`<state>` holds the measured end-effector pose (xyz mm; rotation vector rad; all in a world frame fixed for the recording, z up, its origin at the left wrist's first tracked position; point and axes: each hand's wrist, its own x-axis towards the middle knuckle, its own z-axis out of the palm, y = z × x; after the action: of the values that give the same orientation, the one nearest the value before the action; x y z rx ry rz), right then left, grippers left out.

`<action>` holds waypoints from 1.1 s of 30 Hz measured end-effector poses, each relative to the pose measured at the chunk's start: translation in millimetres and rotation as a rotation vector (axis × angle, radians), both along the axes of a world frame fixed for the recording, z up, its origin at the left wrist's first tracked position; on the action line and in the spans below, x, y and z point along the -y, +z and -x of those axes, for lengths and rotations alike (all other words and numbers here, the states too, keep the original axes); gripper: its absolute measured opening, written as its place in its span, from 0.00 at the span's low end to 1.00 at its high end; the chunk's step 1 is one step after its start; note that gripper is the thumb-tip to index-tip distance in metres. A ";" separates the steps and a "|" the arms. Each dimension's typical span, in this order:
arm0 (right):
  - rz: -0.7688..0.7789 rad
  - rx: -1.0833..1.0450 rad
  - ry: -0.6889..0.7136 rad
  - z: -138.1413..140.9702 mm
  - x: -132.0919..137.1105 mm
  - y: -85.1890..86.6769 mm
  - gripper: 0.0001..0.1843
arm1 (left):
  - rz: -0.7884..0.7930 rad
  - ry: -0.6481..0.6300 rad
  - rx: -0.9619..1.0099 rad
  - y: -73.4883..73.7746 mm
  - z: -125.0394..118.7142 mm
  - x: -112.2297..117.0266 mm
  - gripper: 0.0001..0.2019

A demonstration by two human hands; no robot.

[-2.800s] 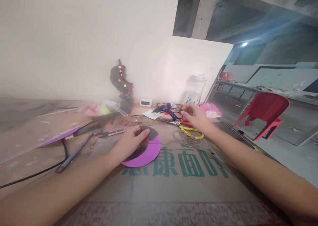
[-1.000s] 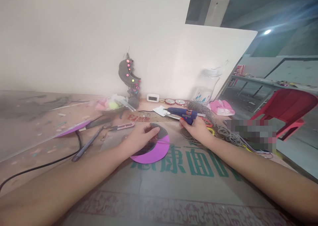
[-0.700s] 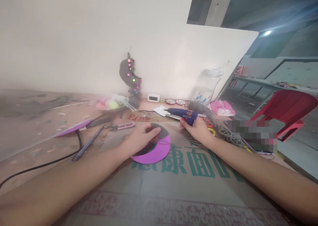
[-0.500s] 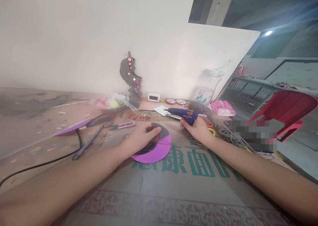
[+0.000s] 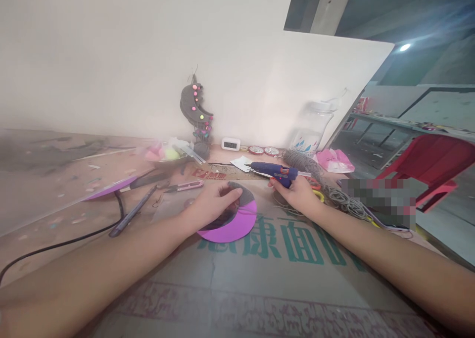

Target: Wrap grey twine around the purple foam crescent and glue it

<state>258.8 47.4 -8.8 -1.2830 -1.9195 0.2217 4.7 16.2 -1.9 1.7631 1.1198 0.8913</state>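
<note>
My left hand (image 5: 211,203) lies flat, fingers stretched, on a round purple disc (image 5: 237,224) partly covered with dark grey material, pressing it onto the cardboard sheet (image 5: 282,273). My right hand (image 5: 297,194) is closed round the handle of a blue glue gun (image 5: 274,170), whose nozzle points left, a little above and right of the disc. A bundle of grey cord (image 5: 334,194) lies just right of that hand.
Behind stand a dark crescent ornament with coloured dots (image 5: 195,111), a small white clock (image 5: 230,143), a clear plastic jar (image 5: 309,132) and a pink bag (image 5: 336,161). Snips (image 5: 185,185), another purple disc (image 5: 109,187) and a black cable (image 5: 74,239) lie left. A red chair (image 5: 434,165) stands right.
My right hand, which earlier reached among the scissors and cord, now grips the glue gun. Over the last second both hands barely move; the view shifts slightly.
</note>
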 end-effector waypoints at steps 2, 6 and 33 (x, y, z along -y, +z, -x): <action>0.004 -0.007 -0.006 0.0 0.0 -1.0 0.10 | -0.010 -0.006 -0.003 -0.7 0.1 -0.4 0.19; 0.005 -0.029 -0.001 -0.5 -0.5 -2.3 0.10 | -0.022 -0.009 -0.003 -1.5 -0.2 -0.6 0.19; 0.255 -0.194 0.099 17.7 42.1 12.7 0.17 | -0.103 0.257 0.251 -7.1 3.0 -9.4 0.12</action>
<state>241.1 5.3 3.9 -1.2780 -1.8313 0.6358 1.7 25.7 -9.0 1.5559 1.1653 1.3084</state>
